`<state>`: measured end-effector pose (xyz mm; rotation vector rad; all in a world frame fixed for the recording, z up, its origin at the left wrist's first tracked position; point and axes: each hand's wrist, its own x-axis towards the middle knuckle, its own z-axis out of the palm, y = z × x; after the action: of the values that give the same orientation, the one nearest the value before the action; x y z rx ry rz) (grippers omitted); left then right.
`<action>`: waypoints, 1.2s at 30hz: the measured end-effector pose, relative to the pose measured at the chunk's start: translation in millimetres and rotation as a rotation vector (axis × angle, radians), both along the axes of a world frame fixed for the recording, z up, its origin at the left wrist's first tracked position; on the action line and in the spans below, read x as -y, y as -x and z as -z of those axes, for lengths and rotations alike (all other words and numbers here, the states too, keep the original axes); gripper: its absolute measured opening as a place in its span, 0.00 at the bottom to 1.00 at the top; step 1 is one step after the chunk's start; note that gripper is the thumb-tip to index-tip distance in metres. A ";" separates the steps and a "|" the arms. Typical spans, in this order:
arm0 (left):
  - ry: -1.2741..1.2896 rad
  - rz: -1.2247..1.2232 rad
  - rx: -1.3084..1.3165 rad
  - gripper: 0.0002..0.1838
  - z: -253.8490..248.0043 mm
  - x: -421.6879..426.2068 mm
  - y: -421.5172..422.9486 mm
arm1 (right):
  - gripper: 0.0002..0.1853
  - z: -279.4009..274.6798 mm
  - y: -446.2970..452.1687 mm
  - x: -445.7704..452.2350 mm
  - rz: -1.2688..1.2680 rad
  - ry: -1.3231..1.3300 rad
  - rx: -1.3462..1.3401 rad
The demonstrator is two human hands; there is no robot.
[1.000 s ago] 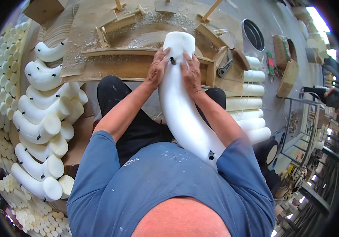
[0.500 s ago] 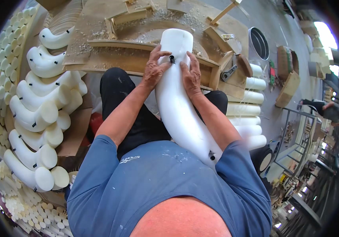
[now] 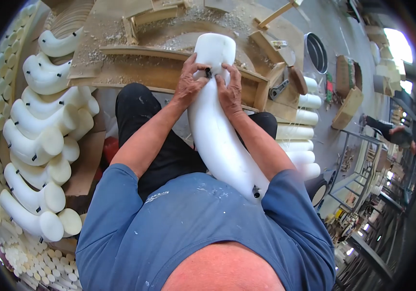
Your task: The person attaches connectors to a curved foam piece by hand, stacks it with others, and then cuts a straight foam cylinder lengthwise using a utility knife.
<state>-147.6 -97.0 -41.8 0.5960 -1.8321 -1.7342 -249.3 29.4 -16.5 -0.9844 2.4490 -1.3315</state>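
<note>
A long, curved white foam-like piece [image 3: 220, 140] lies across my lap, its far end resting over the wooden bench frame and its near end against my shirt. My left hand [image 3: 191, 82] grips its left side near the far end, with fingertips by a small black fitting [image 3: 208, 72] set in the surface. My right hand [image 3: 229, 89] holds the opposite side, thumb and fingers pressed on it close to that fitting. A second black fitting [image 3: 256, 192] sits near my belly. What the fingertips do under the fitting is partly hidden.
Curved white pieces [image 3: 35, 145] with black fittings are stacked at left. Ahead is a wooden bench [image 3: 120, 72] with shavings and a wooden frame. White cylinders [image 3: 295, 132] lie at right, near a dark tool [image 3: 280, 90]. A person [image 3: 392, 133] stands far right.
Both hands stay on the curved piece, with my right fingers and thumb shifted slightly closer to the fitting. The surroundings at left shift left and slightly down as the view turns a little.
</note>
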 end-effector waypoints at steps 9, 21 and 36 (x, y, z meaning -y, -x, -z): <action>0.326 -0.006 -0.023 0.13 20.1 12.1 -8.6 | 0.16 6.4 4.4 -6.1 0.011 0.053 -0.082; -0.405 0.089 -0.211 0.17 -11.3 2.1 -9.0 | 0.24 7.0 -9.2 8.3 0.080 0.047 -0.070; -0.138 0.044 -0.089 0.15 6.5 -0.7 -7.0 | 0.06 -9.1 -14.9 8.7 0.085 0.080 -0.191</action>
<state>-140.6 -96.3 -48.2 0.5270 -1.6868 -1.8967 -234.4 20.8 -7.4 -1.0840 2.6223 -1.4335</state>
